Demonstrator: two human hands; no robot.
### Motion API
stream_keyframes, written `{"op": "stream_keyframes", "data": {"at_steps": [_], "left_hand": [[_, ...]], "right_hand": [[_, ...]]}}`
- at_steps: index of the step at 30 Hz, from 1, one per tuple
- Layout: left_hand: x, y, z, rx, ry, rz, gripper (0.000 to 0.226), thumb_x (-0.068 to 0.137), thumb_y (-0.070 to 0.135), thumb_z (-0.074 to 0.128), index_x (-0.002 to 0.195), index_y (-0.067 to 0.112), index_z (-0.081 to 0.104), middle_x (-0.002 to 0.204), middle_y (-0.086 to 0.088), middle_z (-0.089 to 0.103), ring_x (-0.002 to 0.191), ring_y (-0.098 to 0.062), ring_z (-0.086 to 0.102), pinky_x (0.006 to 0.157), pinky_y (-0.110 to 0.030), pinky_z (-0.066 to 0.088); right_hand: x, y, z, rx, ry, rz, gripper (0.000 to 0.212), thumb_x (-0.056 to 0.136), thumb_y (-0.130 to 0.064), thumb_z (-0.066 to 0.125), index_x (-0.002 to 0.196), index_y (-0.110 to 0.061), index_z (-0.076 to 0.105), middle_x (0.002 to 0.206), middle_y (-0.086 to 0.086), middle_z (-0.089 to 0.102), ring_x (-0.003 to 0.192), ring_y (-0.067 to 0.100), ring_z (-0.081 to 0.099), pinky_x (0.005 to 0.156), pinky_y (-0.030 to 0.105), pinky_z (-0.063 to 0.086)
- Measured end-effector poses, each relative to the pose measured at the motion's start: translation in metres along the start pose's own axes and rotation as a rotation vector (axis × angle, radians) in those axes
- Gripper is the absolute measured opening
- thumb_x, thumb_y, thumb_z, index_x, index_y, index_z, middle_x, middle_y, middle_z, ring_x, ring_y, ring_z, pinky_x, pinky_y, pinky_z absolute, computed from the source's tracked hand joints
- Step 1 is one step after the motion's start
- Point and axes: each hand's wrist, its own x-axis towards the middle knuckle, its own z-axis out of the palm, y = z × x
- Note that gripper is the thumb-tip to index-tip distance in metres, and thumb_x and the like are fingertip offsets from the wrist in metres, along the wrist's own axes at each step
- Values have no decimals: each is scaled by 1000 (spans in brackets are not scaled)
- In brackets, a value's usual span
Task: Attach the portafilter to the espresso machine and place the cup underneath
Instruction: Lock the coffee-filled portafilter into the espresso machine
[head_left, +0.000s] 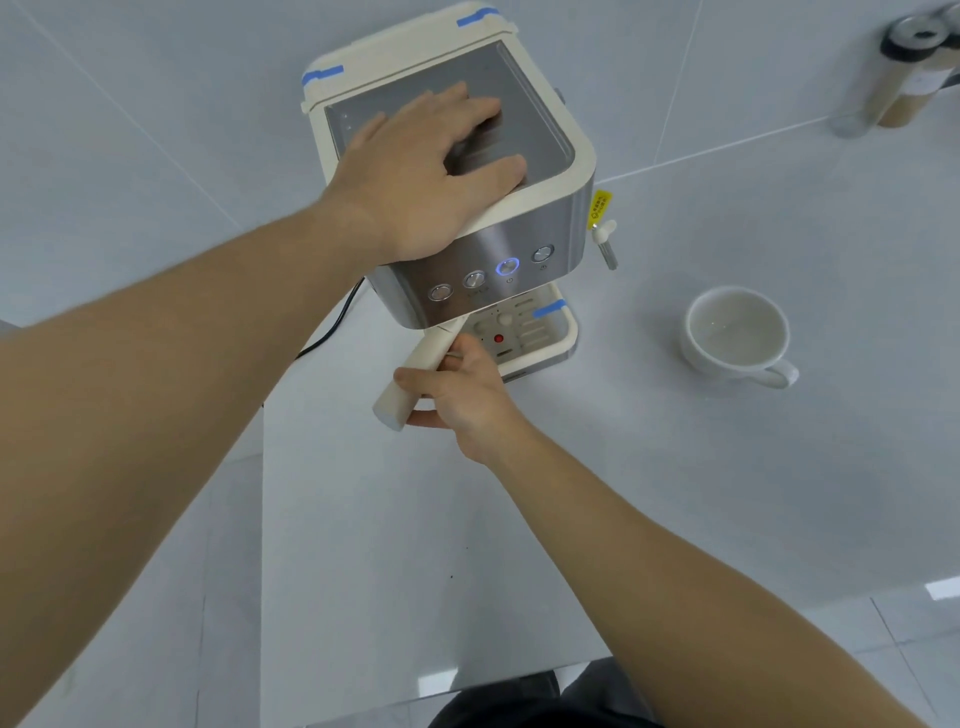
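A cream and steel espresso machine (540, 228) stands on the white counter, one of its front buttons glowing blue. My left hand (415, 171) lies flat on the machine's metal top, fingers spread. My right hand (457, 389) grips the cream handle of the portafilter (415, 371), which sticks out toward me from under the machine's front. The portafilter's head is hidden beneath the machine. A white cup (737, 332) sits empty on the counter to the right of the machine, apart from it. The drip tray (545, 338) under the front holds nothing I can see.
A steam wand (605, 244) with a yellow tag hangs at the machine's right side. A black power cord (337, 322) runs off the left. Two tall jars (904, 62) stand at the far right back. The counter's front edge lies near my body.
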Motion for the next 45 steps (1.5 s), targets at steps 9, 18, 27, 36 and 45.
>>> {"op": "stream_keyframes", "data": {"at_steps": [9, 18, 27, 36, 45], "left_hand": [[4, -5, 3, 11, 7, -7, 77, 76, 74, 34, 144, 38, 41, 159, 8, 38, 151, -11, 23, 120, -51, 20], [1, -2, 1, -9, 19, 4, 76, 75, 71, 35, 142, 35, 45, 156, 8, 42, 151, -9, 23, 121, -50, 20], [1, -2, 2, -5, 15, 1, 74, 75, 71, 35, 139, 36, 47, 158, 4, 40, 151, -14, 24, 120, -52, 20], [-2, 0, 0, 9, 23, 17, 68, 82, 66, 38, 141, 33, 46, 156, 4, 43, 150, -13, 26, 120, -52, 21], [3, -8, 3, 79, -49, -11, 72, 81, 74, 29, 146, 42, 34, 153, 2, 40, 146, -23, 31, 118, -58, 18]], "right_hand": [[11, 5, 22, 72, 15, -13, 42, 78, 6, 76, 101, -15, 49, 120, 19, 61, 108, 35, 65, 71, 47, 62], [12, 3, 22, 66, -27, -57, 44, 77, 7, 76, 106, -12, 47, 109, 13, 59, 97, 27, 64, 67, 43, 63], [3, 2, -1, -33, -103, -87, 48, 80, 5, 73, 119, -13, 52, 107, 12, 62, 93, 23, 65, 60, 35, 61], [-13, -4, -45, 8, -215, -77, 48, 79, 12, 55, 120, -11, 55, 84, 13, 58, 65, 30, 64, 69, 50, 59], [-29, -25, -66, 22, -151, 62, 13, 101, -15, 51, 111, -10, 58, 73, 11, 56, 59, 24, 54, 55, 34, 50]]}}
